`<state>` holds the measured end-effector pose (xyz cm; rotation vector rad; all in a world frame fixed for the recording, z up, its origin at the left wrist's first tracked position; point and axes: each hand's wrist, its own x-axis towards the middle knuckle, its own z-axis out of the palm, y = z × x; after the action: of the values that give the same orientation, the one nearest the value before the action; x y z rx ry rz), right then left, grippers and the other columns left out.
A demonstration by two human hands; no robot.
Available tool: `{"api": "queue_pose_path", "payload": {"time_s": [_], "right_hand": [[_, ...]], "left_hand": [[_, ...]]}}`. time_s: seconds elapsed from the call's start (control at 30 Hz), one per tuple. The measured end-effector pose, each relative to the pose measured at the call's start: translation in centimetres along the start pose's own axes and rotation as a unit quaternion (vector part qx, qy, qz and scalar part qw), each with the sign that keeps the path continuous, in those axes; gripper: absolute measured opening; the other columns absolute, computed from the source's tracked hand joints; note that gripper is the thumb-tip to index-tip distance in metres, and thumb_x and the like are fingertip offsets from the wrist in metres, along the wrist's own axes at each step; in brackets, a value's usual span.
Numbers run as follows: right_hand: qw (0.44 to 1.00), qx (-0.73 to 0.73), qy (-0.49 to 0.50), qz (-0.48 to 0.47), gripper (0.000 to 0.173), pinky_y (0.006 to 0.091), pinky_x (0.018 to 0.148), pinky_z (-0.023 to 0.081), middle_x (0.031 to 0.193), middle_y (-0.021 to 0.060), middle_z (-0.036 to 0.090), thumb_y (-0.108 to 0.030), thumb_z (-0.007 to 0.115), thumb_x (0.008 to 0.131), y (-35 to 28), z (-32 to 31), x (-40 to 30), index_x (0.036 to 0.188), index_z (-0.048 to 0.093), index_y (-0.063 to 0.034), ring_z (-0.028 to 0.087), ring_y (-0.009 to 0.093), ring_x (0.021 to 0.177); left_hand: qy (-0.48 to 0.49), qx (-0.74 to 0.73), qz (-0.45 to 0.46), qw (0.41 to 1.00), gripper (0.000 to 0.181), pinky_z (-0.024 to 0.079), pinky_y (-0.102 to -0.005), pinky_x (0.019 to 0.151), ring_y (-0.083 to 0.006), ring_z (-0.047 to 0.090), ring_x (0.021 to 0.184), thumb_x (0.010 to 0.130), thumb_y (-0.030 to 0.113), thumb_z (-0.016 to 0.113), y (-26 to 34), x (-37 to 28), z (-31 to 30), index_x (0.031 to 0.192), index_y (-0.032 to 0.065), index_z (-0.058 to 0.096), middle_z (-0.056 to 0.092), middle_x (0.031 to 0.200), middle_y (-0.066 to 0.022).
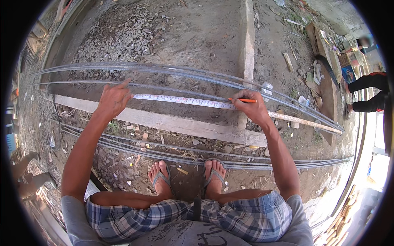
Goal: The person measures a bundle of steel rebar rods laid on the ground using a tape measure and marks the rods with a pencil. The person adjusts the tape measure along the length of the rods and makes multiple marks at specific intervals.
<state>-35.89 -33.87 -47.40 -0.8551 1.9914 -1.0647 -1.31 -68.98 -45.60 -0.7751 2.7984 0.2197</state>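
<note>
My left hand [115, 97] grips a white measuring tape [184, 100] between thumb and fingers, with the index finger extended over a single steel reinforcing bar [184, 89]. Whatever sits inside the palm is hidden. The tape runs rightward beneath my right hand [253, 106] and on to the bars' right ends. An orange pencil [247, 100] is pinched in the right hand, its tip touching or very near the single bar. Just beyond, a bundle of ribbed reinforcing bars [190, 74] lies roughly alongside the tape.
A timber board [172, 120] crosses below the tape and meets another timber [247, 46]. More reinforcing bars [184, 158] lie by my sandalled feet. Gravel [129, 40] is heaped beyond. People's legs show at right [369, 92] and left [34, 175]. A plastic cup [267, 88] sits beside the bars.
</note>
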Motion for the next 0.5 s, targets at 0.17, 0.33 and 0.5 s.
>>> {"api": "queue_pose_path", "payload": {"time_s": [0.17, 0.33, 0.5], "right_hand": [[1.0, -0.005, 0.005, -0.005, 0.016, 0.0266, 0.068, 0.051, 0.081, 0.0013, 0.073, -0.014, 0.075, 0.092, 1.2, 0.3, 0.5, 0.095, 0.078, 0.0013, 0.061, 0.006, 0.074], [0.999, 0.011, -0.003, -0.036, 0.015, 0.0261, 0.065, 0.048, 0.078, -0.0002, 0.07, -0.014, 0.076, 0.091, 2.1, -0.3, 0.4, 0.092, 0.077, 0.001, 0.058, 0.005, 0.073], [1.0, -0.006, -0.002, -0.02, 0.015, 0.0254, 0.064, 0.046, 0.076, -0.0014, 0.068, -0.014, 0.076, 0.091, 1.2, 0.2, 0.3, 0.092, 0.076, 0.0012, 0.055, 0.004, 0.072]], "left_hand": [[0.038, 0.011, 0.021, 0.999, 0.03, 0.041, -0.0603, 0.105, -0.0356, 0.067, 0.11, 0.102, 0.029, 0.063, -0.9, -0.1, 0.9, 0.092, 0.0019, 0.07, 0.056, 0.156, -0.0101], [-0.016, 0.014, -0.004, 1.0, 0.032, 0.035, -0.0665, 0.116, -0.0333, 0.065, 0.124, 0.105, 0.033, 0.059, 0.5, 0.3, -0.3, 0.104, 0.0054, 0.076, 0.055, 0.157, -0.0071], [0.021, 0.005, 0.015, 1.0, 0.029, 0.039, -0.0606, 0.108, -0.0317, 0.066, 0.117, 0.104, 0.03, 0.061, -0.7, 0.0, 0.8, 0.1, 0.0049, 0.075, 0.055, 0.157, -0.0068]]}}
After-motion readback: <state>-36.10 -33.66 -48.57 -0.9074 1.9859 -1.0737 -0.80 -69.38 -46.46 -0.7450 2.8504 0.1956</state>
